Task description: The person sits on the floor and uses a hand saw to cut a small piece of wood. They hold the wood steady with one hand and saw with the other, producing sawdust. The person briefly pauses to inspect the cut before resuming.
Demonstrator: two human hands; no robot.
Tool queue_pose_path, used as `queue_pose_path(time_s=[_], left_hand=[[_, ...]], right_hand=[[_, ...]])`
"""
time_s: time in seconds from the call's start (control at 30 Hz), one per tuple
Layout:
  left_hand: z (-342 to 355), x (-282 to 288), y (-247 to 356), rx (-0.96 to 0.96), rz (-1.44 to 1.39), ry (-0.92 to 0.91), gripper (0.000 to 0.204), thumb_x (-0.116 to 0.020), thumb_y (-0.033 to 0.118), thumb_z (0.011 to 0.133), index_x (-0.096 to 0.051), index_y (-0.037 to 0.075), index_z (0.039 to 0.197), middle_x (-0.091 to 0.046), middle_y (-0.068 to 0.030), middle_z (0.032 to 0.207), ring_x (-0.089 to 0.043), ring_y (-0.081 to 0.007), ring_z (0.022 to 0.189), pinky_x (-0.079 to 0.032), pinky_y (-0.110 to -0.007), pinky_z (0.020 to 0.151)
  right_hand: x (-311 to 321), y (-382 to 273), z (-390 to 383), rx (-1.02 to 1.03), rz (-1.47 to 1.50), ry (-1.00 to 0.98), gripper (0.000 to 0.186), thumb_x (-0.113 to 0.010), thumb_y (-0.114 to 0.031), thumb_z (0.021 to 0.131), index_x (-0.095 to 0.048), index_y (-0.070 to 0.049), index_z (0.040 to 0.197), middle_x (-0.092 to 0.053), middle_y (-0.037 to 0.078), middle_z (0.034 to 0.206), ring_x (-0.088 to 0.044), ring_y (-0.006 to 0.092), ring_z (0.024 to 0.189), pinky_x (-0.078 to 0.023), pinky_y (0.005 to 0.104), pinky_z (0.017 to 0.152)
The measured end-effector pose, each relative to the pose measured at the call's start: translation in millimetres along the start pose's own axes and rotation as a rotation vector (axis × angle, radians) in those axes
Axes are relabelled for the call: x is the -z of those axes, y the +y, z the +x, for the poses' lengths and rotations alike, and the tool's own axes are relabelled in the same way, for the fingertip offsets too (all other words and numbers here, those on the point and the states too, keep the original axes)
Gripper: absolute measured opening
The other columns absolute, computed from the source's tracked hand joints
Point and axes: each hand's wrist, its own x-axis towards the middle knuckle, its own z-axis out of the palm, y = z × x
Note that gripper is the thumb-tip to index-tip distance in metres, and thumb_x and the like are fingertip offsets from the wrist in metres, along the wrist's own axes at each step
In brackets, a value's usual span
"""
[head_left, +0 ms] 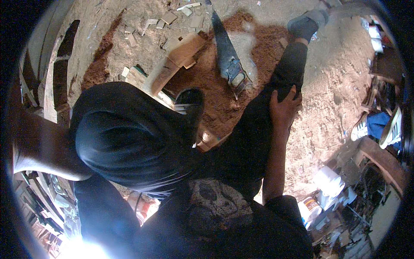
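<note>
My right hand (285, 105) rests on my dark trouser leg (290, 64) around the knee, its fingers spread and holding nothing. My left hand does not show. On the ground left of that leg lies a handsaw (226, 49), its blade pointing away and its handle nearest me. A shaped length of wood (174, 60) slants beside the saw, close to my bent left leg (129, 125). Reddish-brown sawdust (215, 108) is spread around both.
Small wood offcuts (169, 17) are scattered at the far side. My shod right foot (307, 23) stands at the far right. White containers (328, 181) and a labelled tub (310, 208) sit among clutter at right, below a striped sneaker (360, 128) and blue fabric (377, 123). Stacked wood strips (45, 194) lie at left.
</note>
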Motion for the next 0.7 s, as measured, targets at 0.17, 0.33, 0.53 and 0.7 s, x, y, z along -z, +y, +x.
queue_pose_path(time_s=[0.17, 0.33, 0.53, 0.7], left_hand=[[1, 5, 5, -0.007, 0.015, -0.006, 0.075, -0.081, 0.034, 0.084, -0.053, 0.002, 0.145, -0.057, -0.0129, 0.143, -0.053, -0.0249, 0.13, -0.037, -0.04, 0.113], [6, 8, 8, -0.03, 0.019, -0.015, 0.077, -0.082, 0.035, 0.083, -0.051, 0.002, 0.146, -0.056, -0.0129, 0.144, -0.053, -0.0251, 0.131, -0.036, -0.04, 0.114], [21, 16, 29, -0.118, 0.042, -0.041, 0.08, -0.083, 0.036, 0.082, -0.05, 0.002, 0.147, -0.055, -0.0128, 0.146, -0.052, -0.0253, 0.133, -0.036, -0.04, 0.114], [43, 32, 72, -0.273, 0.104, -0.11, 0.083, -0.083, 0.037, 0.082, -0.049, 0.002, 0.149, -0.054, -0.0128, 0.147, -0.051, -0.0255, 0.134, -0.035, -0.04, 0.115]], right_hand=[[-6, 3, 2, 0.0, 0.015, -0.022, 0.082, -0.068, -0.051, 0.091, -0.037, -0.012, 0.156, -0.034, 0.033, 0.154, -0.04, 0.0547, 0.137, -0.043, 0.0652, 0.107], [-10, 6, 1, 0.027, 0.009, 0.009, 0.082, -0.068, -0.052, 0.091, -0.037, -0.012, 0.156, -0.035, 0.032, 0.155, -0.04, 0.0538, 0.137, -0.044, 0.0645, 0.107], [-5, 1, -1, 0.094, 0.013, 0.182, 0.079, -0.074, -0.045, 0.085, -0.046, -0.003, 0.146, -0.05, 0.034, 0.14, -0.054, 0.0519, 0.123, -0.046, 0.0606, 0.102], [-9, 3, -3, 0.086, -0.012, 0.186, 0.079, -0.075, -0.044, 0.085, -0.046, -0.003, 0.146, -0.052, 0.033, 0.14, -0.054, 0.0515, 0.124, -0.046, 0.0604, 0.103]])
